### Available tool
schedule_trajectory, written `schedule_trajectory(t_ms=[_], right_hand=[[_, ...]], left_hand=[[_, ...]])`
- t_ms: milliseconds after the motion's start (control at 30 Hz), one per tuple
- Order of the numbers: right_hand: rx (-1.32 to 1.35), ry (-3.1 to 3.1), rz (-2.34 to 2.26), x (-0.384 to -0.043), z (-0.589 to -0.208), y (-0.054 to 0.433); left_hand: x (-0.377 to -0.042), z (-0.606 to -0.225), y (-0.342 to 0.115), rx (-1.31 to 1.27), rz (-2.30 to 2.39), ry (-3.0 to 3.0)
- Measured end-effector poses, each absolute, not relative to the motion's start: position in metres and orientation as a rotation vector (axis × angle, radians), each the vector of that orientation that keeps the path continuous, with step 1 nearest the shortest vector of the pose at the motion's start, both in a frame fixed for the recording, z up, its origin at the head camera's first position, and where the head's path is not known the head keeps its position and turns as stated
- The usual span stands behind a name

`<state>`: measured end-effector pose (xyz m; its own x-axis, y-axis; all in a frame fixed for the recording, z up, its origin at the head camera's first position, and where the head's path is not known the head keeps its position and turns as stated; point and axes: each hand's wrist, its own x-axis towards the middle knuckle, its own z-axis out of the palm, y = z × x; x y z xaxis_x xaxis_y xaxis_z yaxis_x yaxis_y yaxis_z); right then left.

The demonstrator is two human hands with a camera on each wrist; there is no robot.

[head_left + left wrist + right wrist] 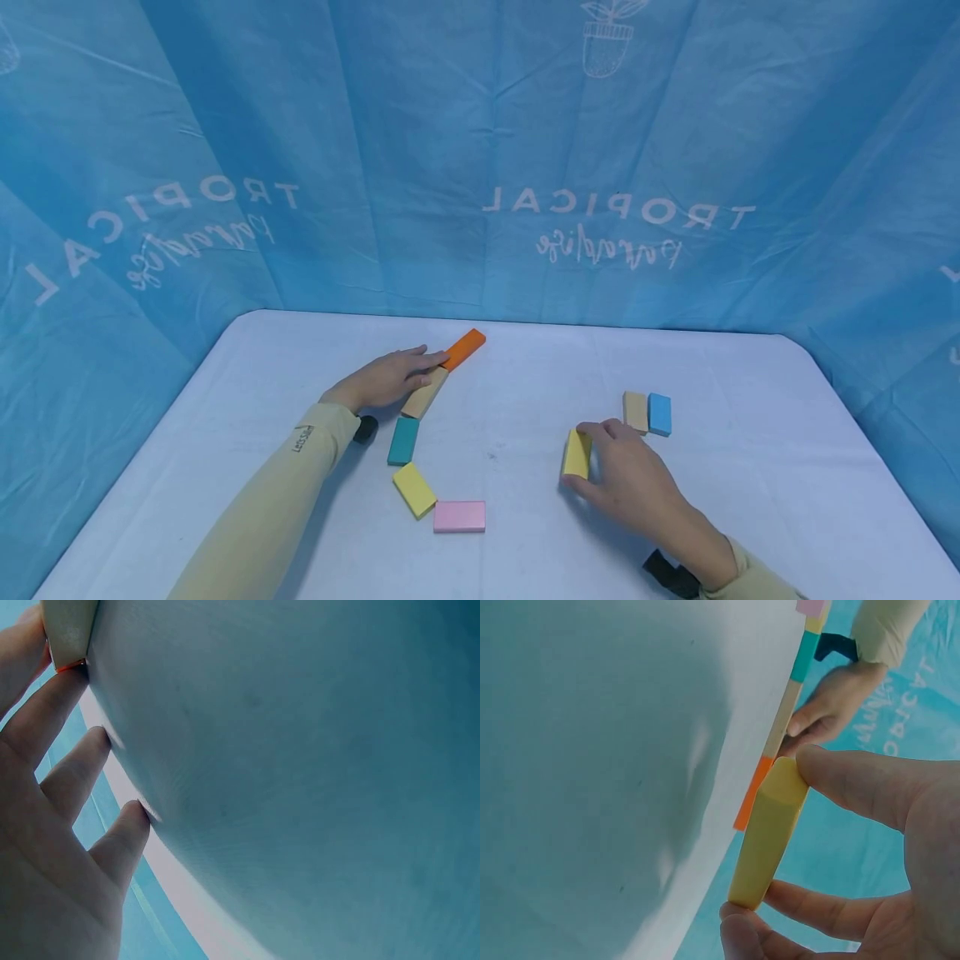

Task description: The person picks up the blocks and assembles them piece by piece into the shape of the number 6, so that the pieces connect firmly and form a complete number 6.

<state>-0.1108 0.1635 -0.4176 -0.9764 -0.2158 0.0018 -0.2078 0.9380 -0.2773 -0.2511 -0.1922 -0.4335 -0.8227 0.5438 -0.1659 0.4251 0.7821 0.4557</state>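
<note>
My right hand (630, 479) pinches a yellow block (577, 454) by its ends, between thumb and fingertips. In the right wrist view this yellow block (769, 836) is held over the white tabletop. On the left, my left hand (390, 379) lies beside a plain wooden block (425, 393), fingers fairly straight. Its index finger reaches the near end of an orange block (465, 348), and its thumb is at the wooden block. The left wrist view shows these fingers spread, with the wooden block (70, 630) at thumb and index finger.
A curved row continues toward me with a teal block (403, 442), another yellow block (415, 490) and a pink block (460, 517). Beyond the right hand lie a second wooden block (635, 410) and a blue block (660, 414). A blue printed curtain (450, 167) hangs behind the white table (525, 367).
</note>
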Motion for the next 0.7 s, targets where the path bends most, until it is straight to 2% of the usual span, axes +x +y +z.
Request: schedule_trajectory(t_ms=[700], right_hand=[[-0.533,2.996,-0.475,-0.118,-0.424,0.131]], left_hand=[[-0.251,-0.433,-0.191,0.717,0.584,2.691]])
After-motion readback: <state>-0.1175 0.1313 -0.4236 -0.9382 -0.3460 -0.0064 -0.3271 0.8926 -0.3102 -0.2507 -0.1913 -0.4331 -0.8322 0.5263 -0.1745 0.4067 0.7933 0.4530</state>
